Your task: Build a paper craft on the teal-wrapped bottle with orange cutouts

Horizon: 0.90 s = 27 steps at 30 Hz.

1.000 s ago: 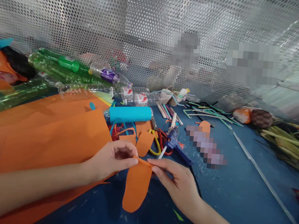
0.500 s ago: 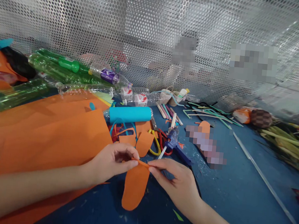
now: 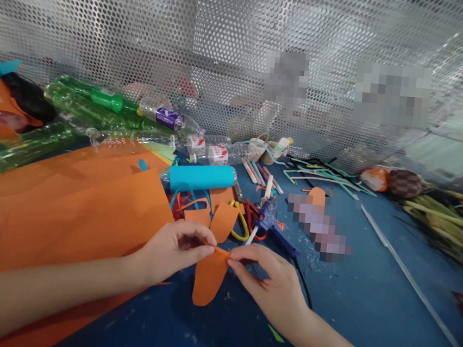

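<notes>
Between my two hands hangs a rounded orange paper cutout, held over the blue table. My left hand pinches its top edge from the left with thumb and forefinger. My right hand pinches the same edge from the right. The cutout's lower end curls towards the table. Just behind my fingers lie more orange cutouts and yellow-handled scissors. A blue glue gun rests a little to the right of them.
Large orange paper sheets cover the left of the blue table. A bottle wrapped in cyan paper, green plastic bottles and paper strips lie farther back. A perforated metal screen closes the back. Dried stalks lie at right.
My hands have drawn closer together. The orange cutout has narrowed and curled, and its lower end has risen.
</notes>
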{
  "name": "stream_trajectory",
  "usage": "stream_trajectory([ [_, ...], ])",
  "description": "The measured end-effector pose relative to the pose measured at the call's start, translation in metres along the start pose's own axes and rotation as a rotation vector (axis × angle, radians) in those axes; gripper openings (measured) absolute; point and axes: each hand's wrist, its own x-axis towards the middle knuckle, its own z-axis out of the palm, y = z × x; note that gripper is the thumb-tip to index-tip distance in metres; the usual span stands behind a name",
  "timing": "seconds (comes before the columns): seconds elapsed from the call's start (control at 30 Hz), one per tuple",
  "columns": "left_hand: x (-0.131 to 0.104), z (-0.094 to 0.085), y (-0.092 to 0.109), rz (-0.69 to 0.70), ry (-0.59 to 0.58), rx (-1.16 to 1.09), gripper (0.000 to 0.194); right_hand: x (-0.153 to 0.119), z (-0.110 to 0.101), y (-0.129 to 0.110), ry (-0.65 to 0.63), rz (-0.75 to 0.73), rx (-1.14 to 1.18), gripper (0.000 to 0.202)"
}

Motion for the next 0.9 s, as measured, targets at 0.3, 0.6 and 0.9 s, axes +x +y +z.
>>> stream_trajectory([
  [0.3, -0.0006, -0.0005, -0.0007, -0.010, -0.003, -0.025, 0.007, 0.0000, -0.0003, -0.0007, -0.023, 0.046, 0.057, 0.009],
  [0.6, 0.0007, -0.0051, -0.0024, -0.040, -0.010, -0.023, 0.012, 0.0003, -0.0023, 0.0001, -0.077, 0.119, 0.048, 0.012],
  [0.9, 0.0007, -0.0049, -0.0039, -0.011, -0.030, 0.024, 0.010, 0.0006, -0.0037, 0.0027, -0.099, 0.142, 0.047, 0.015],
])
